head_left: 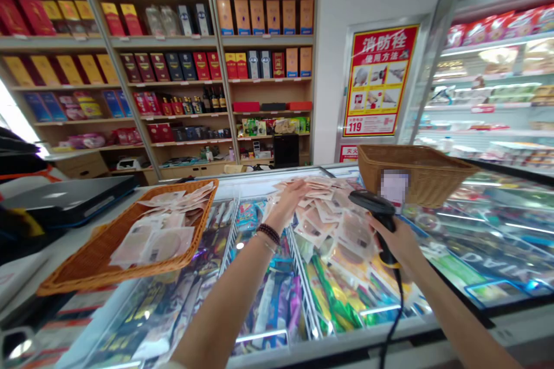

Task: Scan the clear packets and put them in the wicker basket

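My right hand [396,236] is wrapped around the grip of a black handheld barcode scanner [374,203], its head tilted over a loose pile of flat, clear-and-white packets [322,213]. A cable hangs down from the scanner's handle. At the far left side of the pile, my left hand [293,197] reaches forward with its fingers stretched onto the packets; its fingertips are partly hidden. The pile lies on the glass top of a chest freezer [242,181]. More such packets [162,239] rest in a shallow orange wicker tray [86,268] to the left.
A brown wicker basket [428,184] with a label stands at the right, beyond the scanner. Wrapped ice creams [277,300] show through the freezer glass. A dark flat device [69,199] sits at far left. Shelves of boxes [168,66] line the back wall; a refrigerated display [493,86] stands right.
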`<state>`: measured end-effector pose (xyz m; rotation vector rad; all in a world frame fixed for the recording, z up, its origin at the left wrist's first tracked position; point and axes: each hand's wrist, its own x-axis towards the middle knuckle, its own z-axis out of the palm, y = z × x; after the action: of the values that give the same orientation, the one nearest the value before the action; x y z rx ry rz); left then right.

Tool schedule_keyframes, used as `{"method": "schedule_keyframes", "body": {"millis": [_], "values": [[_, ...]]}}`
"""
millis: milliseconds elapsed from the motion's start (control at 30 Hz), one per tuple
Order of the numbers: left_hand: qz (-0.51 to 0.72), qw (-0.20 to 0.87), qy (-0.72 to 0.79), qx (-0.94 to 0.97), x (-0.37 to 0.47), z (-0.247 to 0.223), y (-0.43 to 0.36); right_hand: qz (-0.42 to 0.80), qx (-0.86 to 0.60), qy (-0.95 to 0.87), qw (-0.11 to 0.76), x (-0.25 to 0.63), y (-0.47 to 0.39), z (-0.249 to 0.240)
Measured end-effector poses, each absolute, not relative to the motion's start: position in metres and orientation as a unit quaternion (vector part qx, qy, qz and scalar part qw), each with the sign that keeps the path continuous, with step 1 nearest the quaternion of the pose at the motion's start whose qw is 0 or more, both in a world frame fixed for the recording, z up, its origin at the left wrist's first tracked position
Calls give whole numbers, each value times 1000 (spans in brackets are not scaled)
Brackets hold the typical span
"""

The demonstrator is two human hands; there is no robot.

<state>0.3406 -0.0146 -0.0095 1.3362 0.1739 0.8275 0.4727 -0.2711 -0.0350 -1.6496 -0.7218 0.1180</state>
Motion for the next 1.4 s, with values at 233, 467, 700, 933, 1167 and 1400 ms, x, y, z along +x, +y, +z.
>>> {"method": "schedule_keyframes", "body": {"millis": [233, 467, 700, 933, 1167, 1400], "values": [[319, 684, 122, 644, 269, -26, -18, 74, -714, -340, 607, 452, -257, -39], [353, 577, 170, 717, 154, -16, 0, 118, -699, -399, 582, 402, -212, -28], [476, 403, 334, 707, 42, -2, 60, 164, -646, -475, 574, 341, -155, -21], [299, 97, 603, 733, -38, -17, 88, 165, -648, -503, 548, 304, -125, -37], [241, 91, 618, 743, -43, -28, 87, 172, -662, -513, 519, 301, -127, -43], [279, 107, 598, 743, -42, -21, 80, 195, -653, -497, 537, 303, -129, -40]]}}
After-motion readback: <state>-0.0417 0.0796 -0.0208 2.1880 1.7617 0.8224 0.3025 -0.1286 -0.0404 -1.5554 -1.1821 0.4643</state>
